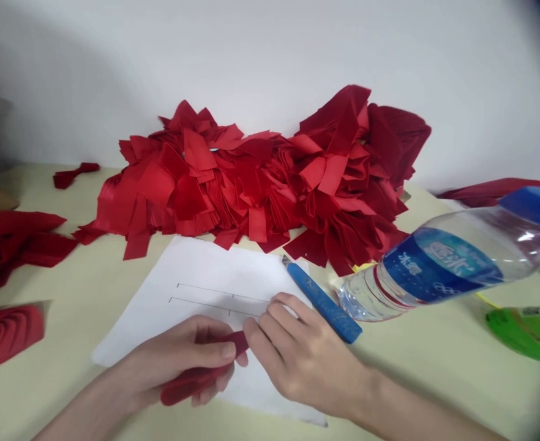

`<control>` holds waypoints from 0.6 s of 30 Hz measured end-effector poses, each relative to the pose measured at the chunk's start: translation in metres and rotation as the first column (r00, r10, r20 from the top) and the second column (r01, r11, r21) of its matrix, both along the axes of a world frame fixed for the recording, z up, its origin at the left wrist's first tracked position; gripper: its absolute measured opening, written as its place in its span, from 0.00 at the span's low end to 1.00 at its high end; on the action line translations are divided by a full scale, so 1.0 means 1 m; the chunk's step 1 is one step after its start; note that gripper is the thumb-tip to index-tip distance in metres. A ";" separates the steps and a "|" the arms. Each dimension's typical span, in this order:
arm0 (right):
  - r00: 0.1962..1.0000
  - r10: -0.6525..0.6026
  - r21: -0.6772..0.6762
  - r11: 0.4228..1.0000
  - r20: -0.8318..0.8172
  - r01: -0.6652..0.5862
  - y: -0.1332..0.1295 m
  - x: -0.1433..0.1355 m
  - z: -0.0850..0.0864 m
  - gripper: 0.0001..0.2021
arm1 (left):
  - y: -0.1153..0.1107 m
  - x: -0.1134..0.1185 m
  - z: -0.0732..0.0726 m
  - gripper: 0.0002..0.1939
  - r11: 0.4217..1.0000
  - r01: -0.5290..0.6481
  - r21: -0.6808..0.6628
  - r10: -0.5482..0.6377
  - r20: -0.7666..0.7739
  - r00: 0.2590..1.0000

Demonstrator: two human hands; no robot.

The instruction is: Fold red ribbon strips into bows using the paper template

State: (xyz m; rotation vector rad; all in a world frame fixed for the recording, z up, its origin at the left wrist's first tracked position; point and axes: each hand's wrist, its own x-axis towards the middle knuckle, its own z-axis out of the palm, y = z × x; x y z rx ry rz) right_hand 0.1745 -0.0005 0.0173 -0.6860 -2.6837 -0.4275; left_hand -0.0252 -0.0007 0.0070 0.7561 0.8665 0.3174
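My left hand (182, 355) is closed on a folded red ribbon strip (191, 384), thumb on top and fingers beneath. The strip's rounded loop hangs out below the palm. My right hand (297, 355) has its fingers curled at the strip's other end, close to the left fingertips; its thumb is hidden. Both hands are over a white sheet of paper (155, 331) marked with two thin ruled lines and short ticks. A blue utility knife (322, 301) lies just beyond my right hand, its tip on the paper's edge.
A large heap of red ribbon pieces (261, 184) lies against the white wall. More red pieces (8, 334) lie at left, with a small one (75, 176) behind. A water bottle (442, 263) stands at right, near a green roll (527, 331).
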 end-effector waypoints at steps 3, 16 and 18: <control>0.995 -0.096 -0.334 0.938 0.004 0.092 0.008 0.008 0.007 0.12 | 0.002 -0.005 -0.002 0.10 0.987 0.030 0.158 -0.012 -0.116 0.993; 0.894 -0.439 -0.964 0.264 -0.087 0.036 0.038 0.037 0.003 0.07 | 0.022 -0.028 0.002 0.17 0.926 -0.056 0.374 0.165 -0.267 0.949; 0.889 -0.443 -0.982 0.187 -0.113 -0.032 0.040 0.038 0.003 0.08 | 0.024 -0.029 0.001 0.14 0.932 -0.129 0.338 0.209 -0.210 0.955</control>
